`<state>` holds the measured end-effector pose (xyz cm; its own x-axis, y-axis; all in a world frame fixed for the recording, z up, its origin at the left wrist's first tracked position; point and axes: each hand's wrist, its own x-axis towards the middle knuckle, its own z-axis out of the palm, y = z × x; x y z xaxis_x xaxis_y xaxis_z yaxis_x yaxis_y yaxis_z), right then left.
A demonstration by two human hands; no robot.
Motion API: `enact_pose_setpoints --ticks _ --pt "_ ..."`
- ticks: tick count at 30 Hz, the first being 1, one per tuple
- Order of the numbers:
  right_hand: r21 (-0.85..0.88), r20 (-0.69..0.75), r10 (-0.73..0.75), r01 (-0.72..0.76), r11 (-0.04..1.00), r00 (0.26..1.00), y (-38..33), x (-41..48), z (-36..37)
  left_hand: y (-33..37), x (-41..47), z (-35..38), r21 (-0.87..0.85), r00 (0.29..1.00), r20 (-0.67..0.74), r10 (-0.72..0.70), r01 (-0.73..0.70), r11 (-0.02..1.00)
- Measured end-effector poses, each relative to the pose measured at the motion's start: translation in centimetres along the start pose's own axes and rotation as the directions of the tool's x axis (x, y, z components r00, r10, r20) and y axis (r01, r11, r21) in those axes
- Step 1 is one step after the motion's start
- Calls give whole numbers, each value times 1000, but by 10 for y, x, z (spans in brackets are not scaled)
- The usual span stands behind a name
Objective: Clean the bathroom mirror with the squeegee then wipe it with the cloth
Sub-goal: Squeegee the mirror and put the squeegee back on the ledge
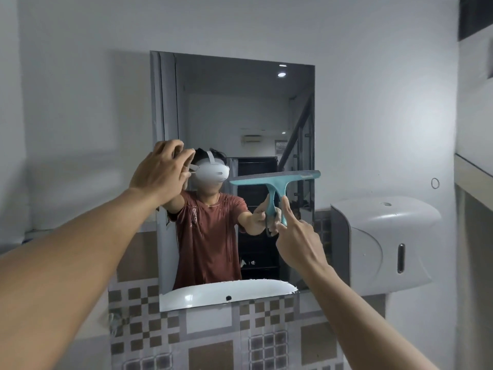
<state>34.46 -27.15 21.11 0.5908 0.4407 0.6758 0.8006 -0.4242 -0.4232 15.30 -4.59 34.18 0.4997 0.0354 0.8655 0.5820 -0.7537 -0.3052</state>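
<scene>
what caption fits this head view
Teal squeegee held to the mirror by the right hand, left hand at its edge

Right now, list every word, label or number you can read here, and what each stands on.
None can be read.
The print on the reflected red shirt: too blurred.
The white marks low in the mirror: too small.
No text shows on the squeegee or the wall dispenser.
</scene>
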Motion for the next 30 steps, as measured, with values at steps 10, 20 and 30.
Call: enact_pose_setpoints --ticks 10,20,30 --pt "493 73 152 -168 854 986 -59 -30 33 -16 13 -8 7 998 57 20 -21 1000" --pt "663 70 108 -127 738 992 -117 -59 96 -31 16 -8 1 995 90 40 -41 999" --pt "579 126 -10 -66 813 992 -130 -79 116 -34 16 -13 -21 991 112 69 -67 997"
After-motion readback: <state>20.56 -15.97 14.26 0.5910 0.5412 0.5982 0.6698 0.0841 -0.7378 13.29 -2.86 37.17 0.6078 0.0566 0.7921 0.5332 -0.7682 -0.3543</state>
